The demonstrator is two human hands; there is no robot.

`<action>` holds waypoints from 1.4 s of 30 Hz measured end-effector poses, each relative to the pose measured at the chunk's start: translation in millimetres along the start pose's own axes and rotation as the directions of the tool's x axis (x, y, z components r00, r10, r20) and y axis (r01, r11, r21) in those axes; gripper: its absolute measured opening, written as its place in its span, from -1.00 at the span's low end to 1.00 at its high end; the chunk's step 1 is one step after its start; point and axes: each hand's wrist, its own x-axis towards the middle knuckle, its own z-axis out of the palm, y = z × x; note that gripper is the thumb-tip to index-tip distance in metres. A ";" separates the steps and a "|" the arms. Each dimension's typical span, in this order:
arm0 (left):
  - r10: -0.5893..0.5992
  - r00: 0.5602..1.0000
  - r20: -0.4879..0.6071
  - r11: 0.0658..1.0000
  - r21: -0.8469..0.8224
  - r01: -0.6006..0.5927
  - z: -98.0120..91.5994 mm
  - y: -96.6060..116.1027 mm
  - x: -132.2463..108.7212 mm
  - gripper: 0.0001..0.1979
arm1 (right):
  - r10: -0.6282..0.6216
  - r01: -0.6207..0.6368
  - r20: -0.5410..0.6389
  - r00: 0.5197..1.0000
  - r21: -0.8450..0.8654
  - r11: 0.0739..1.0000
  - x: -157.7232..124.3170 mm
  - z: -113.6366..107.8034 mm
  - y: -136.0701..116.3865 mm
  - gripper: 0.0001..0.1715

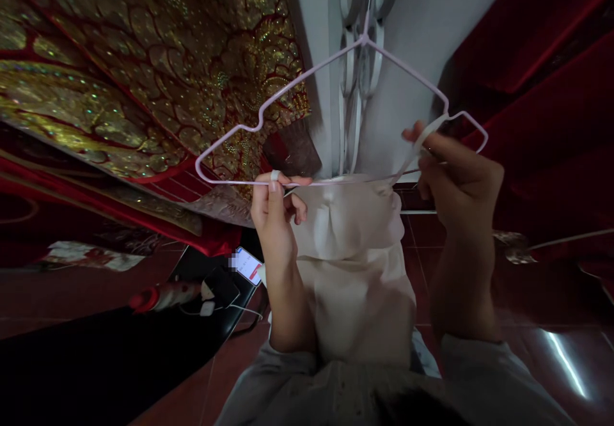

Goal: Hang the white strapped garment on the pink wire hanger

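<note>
A pale pink wire hanger [309, 78] hangs by its hook in front of me. Below it hangs a cream garment [357, 285] with thin straps, its top edge near the hanger's lower bar. My left hand [278, 212] is closed at the left end of that bar, thumb and index finger pinching a whitish strap [275, 175] there. At the right, my right hand [460, 170] grips the other strap [425, 135], which reaches up to the hanger's right notch. Fingers partly hide where each strap meets the hanger.
Gold-sequined red clothing [192, 48] hangs at the left, dark red fabric [542, 93] at the right. Behind the hanger is a linked grey metal rack [350, 93]. A black table [192, 266] at lower left carries a lit phone [249, 266], a cable and a red-capped bottle [163, 297].
</note>
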 end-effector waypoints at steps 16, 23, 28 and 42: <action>0.003 1.000 0.011 0.999 -0.034 -0.003 4.0 -4.1 -1.4 -0.64 | -0.348 0.373 -0.607 0.715 -0.090 0.923 -2.4 -28.8 58.4 -0.76; -0.011 1.000 0.028 0.999 -0.049 0.013 2.5 -7.6 -4.9 -0.66 | 0.120 -0.120 0.028 0.992 -0.009 0.993 -29.4 16.4 12.5 -0.44; 0.025 1.000 -0.001 1.000 0.012 -0.025 -4.9 -10.3 -1.4 -0.72 | 0.112 -0.112 -0.016 0.994 -0.017 0.994 -32.1 16.2 22.9 -0.40; 0.566 0.823 0.044 0.754 0.375 -0.539 -88.3 3.3 44.4 -0.17 | 0.133 -0.129 -0.087 0.987 0.044 0.991 -29.8 14.7 23.6 -0.42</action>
